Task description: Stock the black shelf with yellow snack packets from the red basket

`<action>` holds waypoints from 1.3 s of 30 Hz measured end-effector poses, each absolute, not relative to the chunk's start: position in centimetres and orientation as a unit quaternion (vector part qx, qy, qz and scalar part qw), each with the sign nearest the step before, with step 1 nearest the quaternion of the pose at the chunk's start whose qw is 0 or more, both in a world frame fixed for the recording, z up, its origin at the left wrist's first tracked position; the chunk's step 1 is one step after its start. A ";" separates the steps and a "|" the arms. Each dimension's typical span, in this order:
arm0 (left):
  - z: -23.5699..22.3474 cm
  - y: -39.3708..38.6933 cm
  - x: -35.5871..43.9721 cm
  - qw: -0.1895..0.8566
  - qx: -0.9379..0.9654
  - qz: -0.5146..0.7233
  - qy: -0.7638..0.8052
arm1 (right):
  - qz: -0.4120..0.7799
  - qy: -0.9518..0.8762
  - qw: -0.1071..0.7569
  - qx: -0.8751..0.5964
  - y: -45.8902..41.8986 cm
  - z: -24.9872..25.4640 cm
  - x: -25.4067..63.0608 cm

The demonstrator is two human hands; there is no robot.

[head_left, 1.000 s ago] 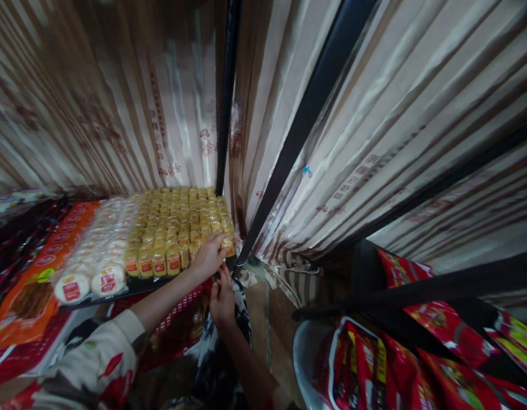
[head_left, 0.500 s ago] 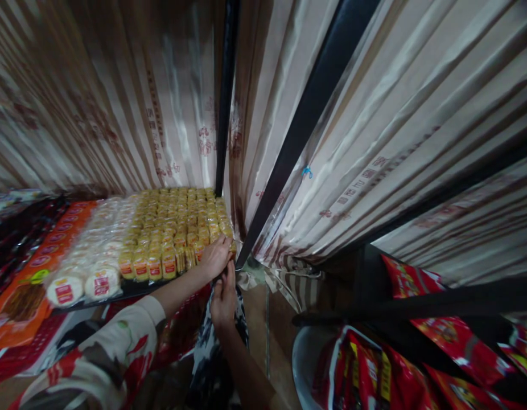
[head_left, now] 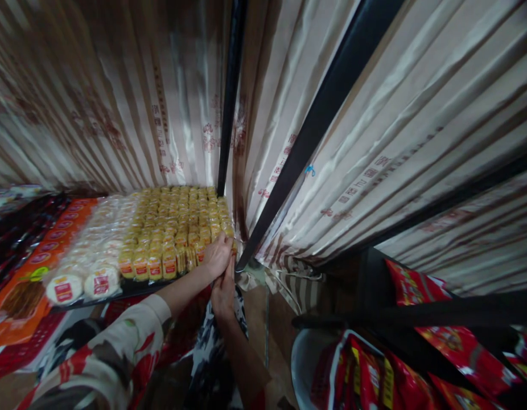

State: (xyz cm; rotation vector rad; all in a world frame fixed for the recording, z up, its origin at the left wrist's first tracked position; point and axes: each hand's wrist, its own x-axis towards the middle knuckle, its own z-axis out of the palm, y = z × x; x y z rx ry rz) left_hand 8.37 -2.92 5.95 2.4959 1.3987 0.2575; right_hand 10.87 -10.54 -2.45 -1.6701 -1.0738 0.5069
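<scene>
Rows of small yellow-wrapped snack packs (head_left: 173, 225) stand tightly packed on a dark shelf. At their front right corner, my left hand (head_left: 218, 255) is closed around the end packs of the rightmost row. My right hand (head_left: 223, 295) is just below, at the shelf's front edge, with its fingers raised against the left hand. Its fingers are bunched, and what they hold, if anything, is hidden. Left of the yellow packs lie rows of white round crackers (head_left: 102, 283) in clear wrap.
Further left are orange snack bags (head_left: 22, 293) and dark packets (head_left: 16, 239). A black post (head_left: 289, 165) rises right of my hands, before a pale pleated curtain (head_left: 374, 125). At lower right, red snack bags (head_left: 370, 376) fill a white tub (head_left: 301, 356); more lie on a dark rack.
My left hand has shifted slightly right and down at the end of the row. My right hand has come up closer, and the two now touch. The view has turned a little.
</scene>
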 end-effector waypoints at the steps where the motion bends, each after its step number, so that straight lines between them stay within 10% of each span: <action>1: 6.0 -3.0 8.4 0.131 0.863 0.091 0.479 | 0.209 -0.450 0.520 -0.695 -10.6 -2.3 10.9; 12: 4.7 -8.2 4.2 0.238 0.774 0.276 0.518 | 0.190 -0.463 0.509 -0.701 -10.9 -3.8 10.8; 39: 2.1 -8.9 4.8 0.363 0.710 0.224 0.561 | 0.172 -0.500 0.508 -0.679 -12.1 -5.4 10.4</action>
